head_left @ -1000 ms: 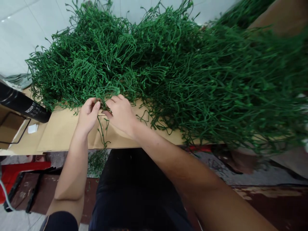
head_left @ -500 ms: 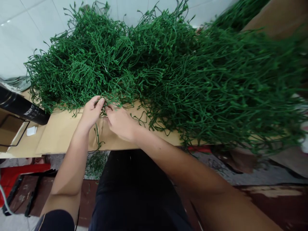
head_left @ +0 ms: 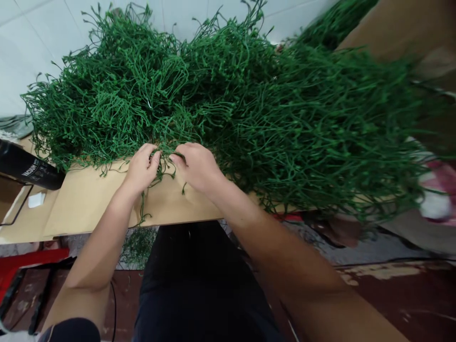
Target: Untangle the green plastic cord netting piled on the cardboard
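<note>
A long heap of green stems point(head_left: 142, 90) with small tips covers the back of the cardboard-topped table point(head_left: 89, 197). At the heap's front edge my left hand point(head_left: 141, 167) is closed, thumb against fingers, round some green stems; a few strands hang below it over the cardboard. Just to its right my right hand point(head_left: 195, 164) pinches green stems between thumb and curled fingers. A small gap separates the two hands, with thin strands between them.
A black bottle point(head_left: 32, 166) lies at the left end beside a white paper scrap point(head_left: 36, 200). Brown cardboard point(head_left: 402, 33) rises at the back right. Below the table are fallen green stems point(head_left: 137, 247) and a red object point(head_left: 32, 263).
My right hand has moved right and up, away from my left hand, which has stayed near the same spot. The view has shifted slightly.
</note>
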Available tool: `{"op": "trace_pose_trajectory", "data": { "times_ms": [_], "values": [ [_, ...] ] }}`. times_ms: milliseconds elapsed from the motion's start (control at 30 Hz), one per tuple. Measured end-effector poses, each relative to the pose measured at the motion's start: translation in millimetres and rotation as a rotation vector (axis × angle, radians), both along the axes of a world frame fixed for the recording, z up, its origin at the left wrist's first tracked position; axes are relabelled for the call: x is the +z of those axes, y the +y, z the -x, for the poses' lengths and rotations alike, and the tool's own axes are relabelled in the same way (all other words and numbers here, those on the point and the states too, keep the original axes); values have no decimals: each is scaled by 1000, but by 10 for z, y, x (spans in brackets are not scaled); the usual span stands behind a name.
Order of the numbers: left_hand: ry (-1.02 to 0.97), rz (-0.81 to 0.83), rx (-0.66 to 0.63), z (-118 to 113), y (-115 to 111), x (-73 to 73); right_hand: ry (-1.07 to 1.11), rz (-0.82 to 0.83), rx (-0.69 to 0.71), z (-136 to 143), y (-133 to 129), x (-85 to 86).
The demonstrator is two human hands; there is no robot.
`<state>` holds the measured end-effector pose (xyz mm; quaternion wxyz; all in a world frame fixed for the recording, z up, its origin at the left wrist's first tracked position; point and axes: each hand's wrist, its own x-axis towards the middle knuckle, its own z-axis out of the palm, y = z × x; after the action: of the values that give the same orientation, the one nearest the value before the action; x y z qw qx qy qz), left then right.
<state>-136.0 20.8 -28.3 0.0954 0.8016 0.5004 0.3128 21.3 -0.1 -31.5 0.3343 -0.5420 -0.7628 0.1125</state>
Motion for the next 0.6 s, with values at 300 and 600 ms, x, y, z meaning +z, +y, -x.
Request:
{"op": "trace_pose_trajectory", "data": {
  "times_ms": [300,600],
  "values": [
    [-9,109,-51,-32,113,-305,301,-123,62,-69,25,-29],
    [130,107,-91,-104,86,-320,560,5,264,-10,-75,-113]
  ]
}}
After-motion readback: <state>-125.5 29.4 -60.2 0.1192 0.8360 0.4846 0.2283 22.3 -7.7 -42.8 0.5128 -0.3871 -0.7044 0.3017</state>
